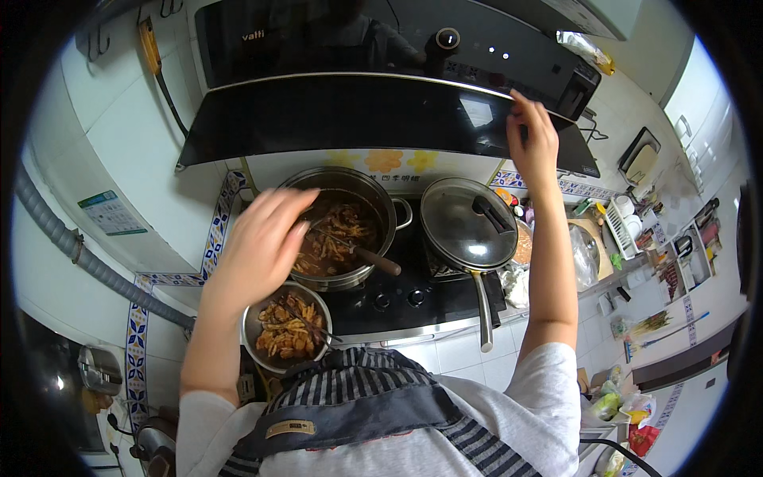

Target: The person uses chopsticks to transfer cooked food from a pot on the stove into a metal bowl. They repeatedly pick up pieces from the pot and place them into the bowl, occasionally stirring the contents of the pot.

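My left hand (262,244), blurred, hovers over the left side of a large steel pot (390,238), its thumb apart and nothing visible in it. Chicken feet (343,223) lie in brown liquid inside the pot. A utensil with a brown handle (375,260) leans on the pot's near right rim; its head is sunk among the food. Raised at the right, my right hand (533,140) has its fingertips by the edge of the black range hood (351,116); contact cannot be told. It appears to hold nothing. Below my left hand, a steel bowl (247,334) holds chicken feet and chopsticks (307,319).
A frying pan with a glass lid (456,229) stands on the right burner of the black gas stove (369,316), its handle (484,316) jutting past the front edge. A grey corrugated duct (65,238) runs down the left wall. A dish rack (620,229) stands on the right counter.
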`<state>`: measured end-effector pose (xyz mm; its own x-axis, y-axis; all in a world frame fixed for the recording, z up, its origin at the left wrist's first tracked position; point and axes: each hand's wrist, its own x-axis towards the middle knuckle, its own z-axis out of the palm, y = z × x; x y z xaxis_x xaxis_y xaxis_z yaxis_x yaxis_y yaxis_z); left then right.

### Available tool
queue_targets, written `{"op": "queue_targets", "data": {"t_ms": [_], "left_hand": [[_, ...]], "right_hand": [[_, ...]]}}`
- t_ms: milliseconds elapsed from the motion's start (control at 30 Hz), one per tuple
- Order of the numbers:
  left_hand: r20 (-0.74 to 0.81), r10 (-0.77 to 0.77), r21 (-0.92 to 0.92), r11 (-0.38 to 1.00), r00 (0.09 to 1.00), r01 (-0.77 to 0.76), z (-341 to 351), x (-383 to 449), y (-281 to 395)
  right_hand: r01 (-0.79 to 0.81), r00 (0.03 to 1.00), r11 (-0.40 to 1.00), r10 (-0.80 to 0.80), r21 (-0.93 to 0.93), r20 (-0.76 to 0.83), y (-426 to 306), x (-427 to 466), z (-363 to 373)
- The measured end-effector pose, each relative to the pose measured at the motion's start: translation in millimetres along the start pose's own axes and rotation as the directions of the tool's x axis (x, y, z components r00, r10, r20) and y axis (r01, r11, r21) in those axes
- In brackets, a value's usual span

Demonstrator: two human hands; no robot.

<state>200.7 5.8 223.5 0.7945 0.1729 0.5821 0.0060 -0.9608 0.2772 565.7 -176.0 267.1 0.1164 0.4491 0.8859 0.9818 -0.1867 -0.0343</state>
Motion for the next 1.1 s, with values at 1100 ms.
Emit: {"op": "queue_targets", "data": {"t_ms": [1100], "left_hand": [[-0.402, -0.065, 0.535, 0.792, 0.913, 0.292, -1.8, 152.6, -120.2]], "right_hand": [[0.481, 0.876, 0.876, -0.482, 0.035, 0.009, -101.3, 120.5, 177.4]]}}
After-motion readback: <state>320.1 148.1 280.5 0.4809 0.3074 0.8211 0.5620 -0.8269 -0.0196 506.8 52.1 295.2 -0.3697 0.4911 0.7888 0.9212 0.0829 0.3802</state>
